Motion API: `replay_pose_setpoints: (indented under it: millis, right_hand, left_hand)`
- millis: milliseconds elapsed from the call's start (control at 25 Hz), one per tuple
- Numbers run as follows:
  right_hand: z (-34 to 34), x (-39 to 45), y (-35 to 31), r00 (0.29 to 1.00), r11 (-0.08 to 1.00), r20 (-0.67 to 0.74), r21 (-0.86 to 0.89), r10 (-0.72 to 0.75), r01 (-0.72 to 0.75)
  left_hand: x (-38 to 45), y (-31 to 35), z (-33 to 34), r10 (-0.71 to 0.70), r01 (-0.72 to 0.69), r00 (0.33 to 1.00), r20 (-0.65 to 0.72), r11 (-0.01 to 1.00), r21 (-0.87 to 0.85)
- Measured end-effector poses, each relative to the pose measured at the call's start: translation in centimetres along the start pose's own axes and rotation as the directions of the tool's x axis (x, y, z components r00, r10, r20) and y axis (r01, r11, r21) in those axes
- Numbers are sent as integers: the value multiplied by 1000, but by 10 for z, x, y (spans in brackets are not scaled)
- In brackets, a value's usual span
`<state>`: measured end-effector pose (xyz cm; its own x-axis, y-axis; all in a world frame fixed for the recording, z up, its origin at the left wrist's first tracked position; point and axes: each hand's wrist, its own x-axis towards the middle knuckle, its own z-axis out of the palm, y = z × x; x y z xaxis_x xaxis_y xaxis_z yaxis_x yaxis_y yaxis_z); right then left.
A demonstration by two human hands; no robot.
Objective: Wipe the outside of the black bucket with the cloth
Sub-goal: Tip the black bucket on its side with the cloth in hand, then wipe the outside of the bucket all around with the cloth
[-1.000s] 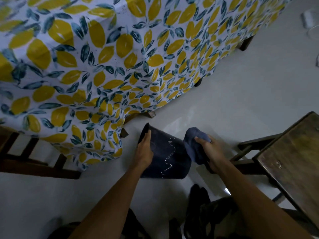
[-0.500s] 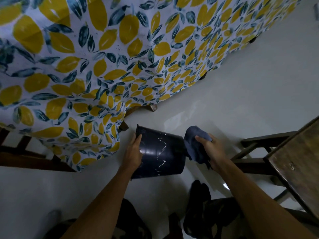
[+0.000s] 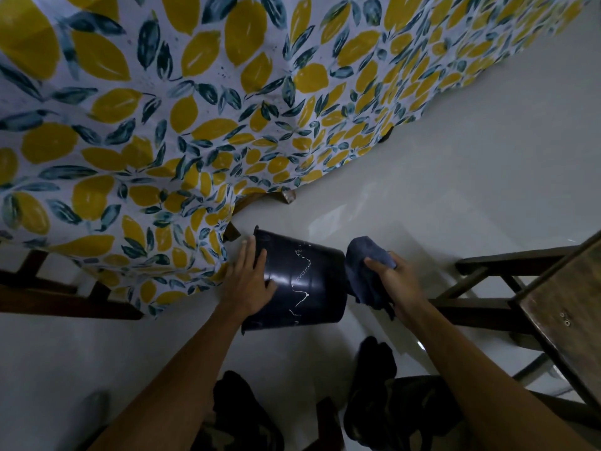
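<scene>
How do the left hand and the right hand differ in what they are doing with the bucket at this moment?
The left hand lies flat and open on the side of the bucket near its rim, steadying it; the right hand is closed around the cloth. The left hand touches the bucket bare, while the right hand meets it only through the cloth, at the bottom end. Both are at the tipped bucket, one at each end.
</scene>
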<state>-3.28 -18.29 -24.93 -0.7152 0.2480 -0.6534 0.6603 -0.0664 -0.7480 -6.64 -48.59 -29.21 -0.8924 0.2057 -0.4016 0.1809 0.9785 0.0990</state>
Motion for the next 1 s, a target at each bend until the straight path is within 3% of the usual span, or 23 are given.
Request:
replay_pose_setpoints:
  millis: [200,440,560,640,720,760,840,1000]
  right_hand:
    - [23,-5,8,981,955,-33,-234,-194,181]
    - [59,-3,30,921,840,-52,-434,-386,328]
    - [84,0,49,921,764,58,-540,-386,354]
    - [100,-2,75,897,611,238,-664,-373,430]
    - [113,-3,105,854,338,379,-800,-357,496]
    - [116,-3,114,845,251,415,-825,-337,506]
    - [120,5,118,828,162,455,-836,-329,524]
    - [121,39,101,837,153,501,-830,-219,536]
  left_hand:
    - [8,3,8,20,-49,994,104,959,280]
    - [13,-3,18,83,-107,992,90,947,304]
    - [15,-5,20,122,-139,989,85,962,235]
    - [14,-6,22,133,-144,988,73,972,185]
    - [12,-8,23,134,-141,989,59,980,137]
    - [11,-7,23,132,-139,990,57,981,134]
    - [7,-6,24,118,-126,991,64,980,151]
    - [1,-2,25,93,-100,994,59,986,133]
